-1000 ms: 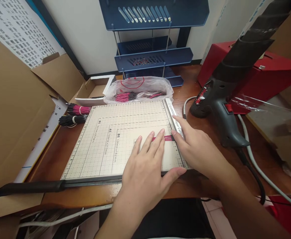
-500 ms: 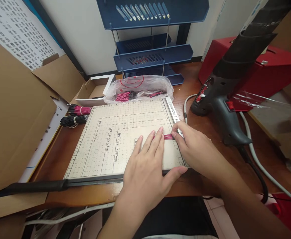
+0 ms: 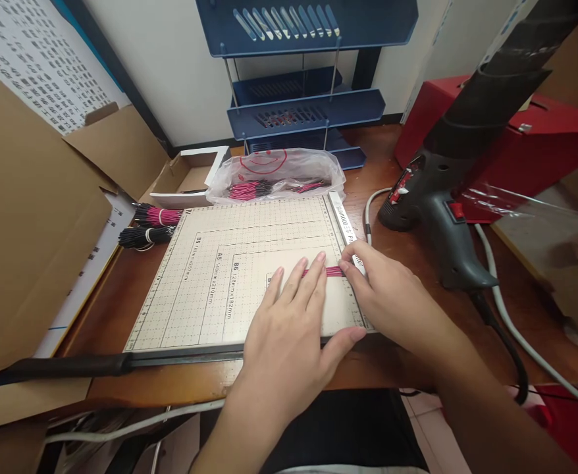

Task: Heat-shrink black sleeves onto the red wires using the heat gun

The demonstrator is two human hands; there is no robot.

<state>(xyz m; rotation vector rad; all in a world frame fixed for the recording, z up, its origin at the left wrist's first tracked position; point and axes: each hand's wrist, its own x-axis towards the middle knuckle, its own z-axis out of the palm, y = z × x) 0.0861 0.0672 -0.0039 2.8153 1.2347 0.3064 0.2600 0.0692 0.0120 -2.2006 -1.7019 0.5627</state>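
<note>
A paper cutter [image 3: 185, 289] with a printed grid lies in front of me, its black handle [image 3: 72, 365] low along the near edge. On its right part rests a small bundle of thin pink-red wires [image 3: 335, 270]. My left hand [image 3: 289, 322] lies flat over the left portion of these wires, fingers stretched out and thumb spread toward the right. At the wires' right end, beside the white ruler strip [image 3: 343, 220], the thumb and forefinger of my right hand [image 3: 388, 289] are pinched together on them. Both hands hide parts of the bundle.
Tied bundles of pink and black wires [image 3: 158, 216] and black wires [image 3: 145, 237] lie left of the cutter. Behind it are a plastic bag [image 3: 274, 164] of wires, a white box [image 3: 190, 174] and a blue rack [image 3: 306, 115]. A heat gun [image 3: 454, 230] stands right, before a red box [image 3: 540, 145].
Almost nothing differs. Both hands keep their places on the wires; my left thumb sits slightly further left, and the whole view has shifted a little.
</note>
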